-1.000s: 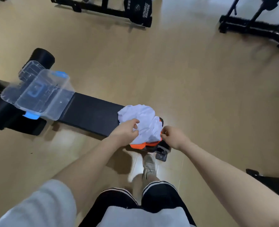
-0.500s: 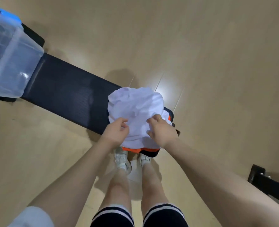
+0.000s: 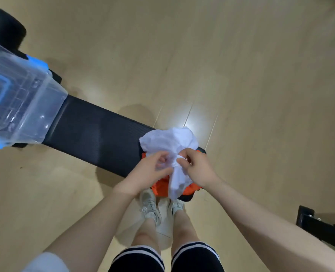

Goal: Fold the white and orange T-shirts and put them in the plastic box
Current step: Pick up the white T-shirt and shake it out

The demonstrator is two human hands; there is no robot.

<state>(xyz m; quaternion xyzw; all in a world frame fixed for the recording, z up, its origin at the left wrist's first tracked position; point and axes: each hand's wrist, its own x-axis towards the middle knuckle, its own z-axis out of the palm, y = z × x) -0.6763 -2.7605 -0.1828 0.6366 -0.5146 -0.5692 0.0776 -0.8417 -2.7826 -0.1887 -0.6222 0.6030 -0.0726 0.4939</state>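
Observation:
A crumpled white T-shirt (image 3: 170,140) lies on top of an orange T-shirt (image 3: 159,188) at the near end of a black padded bench (image 3: 96,132). My left hand (image 3: 147,171) and my right hand (image 3: 199,168) both pinch the white fabric at its near side, bunching it up between them. Only edges of the orange shirt show beneath the white one and my hands. The clear plastic box (image 3: 19,101) with blue handles stands at the far left end of the bench, its lid on.
The bench stands on a light wooden floor (image 3: 241,75). My feet in pale shoes (image 3: 150,205) are just below the bench's near end. A black roller pad (image 3: 3,30) sits behind the box. Black equipment (image 3: 320,226) juts in at the lower right.
Both hands have drawn closer together on the white shirt and gathered its near part into a bunch. The view has swung, so the box shows more fully at the left.

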